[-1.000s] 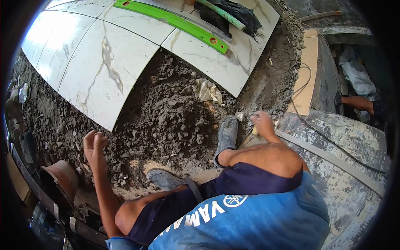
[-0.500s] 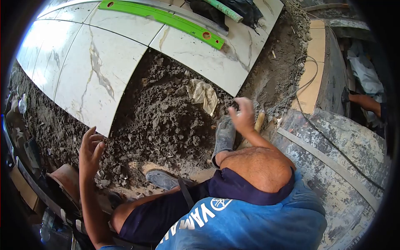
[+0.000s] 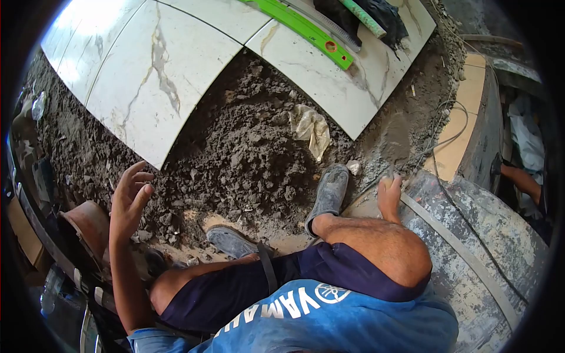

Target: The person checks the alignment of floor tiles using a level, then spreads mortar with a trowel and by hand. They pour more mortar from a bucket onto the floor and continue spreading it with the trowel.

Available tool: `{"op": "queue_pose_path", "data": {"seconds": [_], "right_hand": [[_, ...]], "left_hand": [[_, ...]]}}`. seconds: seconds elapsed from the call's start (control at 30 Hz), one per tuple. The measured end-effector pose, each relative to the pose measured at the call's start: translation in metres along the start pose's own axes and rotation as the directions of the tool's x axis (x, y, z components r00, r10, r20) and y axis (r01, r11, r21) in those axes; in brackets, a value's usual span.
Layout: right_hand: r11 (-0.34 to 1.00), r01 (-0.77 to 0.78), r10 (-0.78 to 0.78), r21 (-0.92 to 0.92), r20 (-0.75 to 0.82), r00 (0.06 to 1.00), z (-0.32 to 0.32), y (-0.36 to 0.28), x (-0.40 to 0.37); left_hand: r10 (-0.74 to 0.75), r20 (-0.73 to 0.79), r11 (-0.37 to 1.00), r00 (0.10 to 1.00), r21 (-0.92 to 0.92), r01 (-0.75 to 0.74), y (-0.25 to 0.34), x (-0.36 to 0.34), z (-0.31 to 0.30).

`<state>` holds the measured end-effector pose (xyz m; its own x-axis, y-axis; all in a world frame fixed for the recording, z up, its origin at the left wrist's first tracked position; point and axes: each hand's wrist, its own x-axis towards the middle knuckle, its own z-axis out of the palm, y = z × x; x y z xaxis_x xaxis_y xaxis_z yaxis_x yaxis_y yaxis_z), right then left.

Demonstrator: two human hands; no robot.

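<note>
Dirt (image 3: 250, 162) sits between your half-open, empty left hand (image 3: 129, 200) and curled right hand (image 3: 389, 193), can't tell if that's gripping anything.

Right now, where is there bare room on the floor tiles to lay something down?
The large veined tile, left of the dug soil, is bare. Another free patch lies on the right tile, between the green spirit level and the soil. Crowded: that tile's upper part, where level, pale green tube and black plastic lie.
</note>
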<state>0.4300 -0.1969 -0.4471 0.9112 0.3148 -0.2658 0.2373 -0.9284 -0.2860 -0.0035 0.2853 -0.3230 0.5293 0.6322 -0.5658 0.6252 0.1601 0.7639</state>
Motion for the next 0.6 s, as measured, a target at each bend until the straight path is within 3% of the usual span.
{"op": "queue_pose_path", "data": {"seconds": [0.03,0.07,0.1,0.17,0.23,0.37,0.43,0.5,0.6], "right_hand": [[1.000,0.009,-0.009,-0.002,0.001,1.000,-0.016,-0.026,-0.010],[0.978,0.179,-0.159,-0.103,0.180,0.971,-0.029,-0.044,-0.019],[0.919,0.356,-0.278,-0.170,0.362,0.890,-0.036,-0.061,-0.026],[0.738,0.674,-0.568,-0.024,0.517,0.641,-0.030,-0.108,-0.031],[0.671,0.741,-0.497,-0.020,0.730,0.469,-0.020,-0.170,-0.031],[0.594,0.796,-0.502,-0.116,0.720,0.479,0.017,-0.217,-0.010],[0.788,0.573,-0.313,-0.225,0.655,0.688,0.019,-0.219,0.000],[0.791,0.540,-0.317,-0.287,0.562,0.764,0.010,-0.202,0.022],[0.769,0.583,-0.375,-0.263,0.553,0.744,-0.022,-0.196,0.008]], "left_hand": [[0.010,0.018,1.000,1.000,-0.012,-0.010,-0.003,-0.002,0.001],[0.002,0.023,0.999,1.000,-0.048,-0.001,-0.004,-0.004,0.001],[0.005,0.018,0.999,1.000,-0.054,-0.004,-0.005,-0.005,0.003],[-0.004,0.051,0.997,0.999,-0.083,0.009,-0.005,-0.004,0.005],[0.029,0.045,0.995,0.999,-0.102,-0.024,-0.005,-0.003,0.009],[0.057,0.029,0.997,0.998,-0.050,-0.055,0.007,-0.020,0.005],[0.039,0.007,0.997,0.999,-0.061,-0.038,0.003,-0.040,-0.002],[0.056,-0.072,0.993,0.996,-0.104,-0.063,-0.011,-0.052,-0.015],[0.072,-0.148,0.986,0.986,-0.140,-0.093,-0.016,-0.067,-0.021]]}}
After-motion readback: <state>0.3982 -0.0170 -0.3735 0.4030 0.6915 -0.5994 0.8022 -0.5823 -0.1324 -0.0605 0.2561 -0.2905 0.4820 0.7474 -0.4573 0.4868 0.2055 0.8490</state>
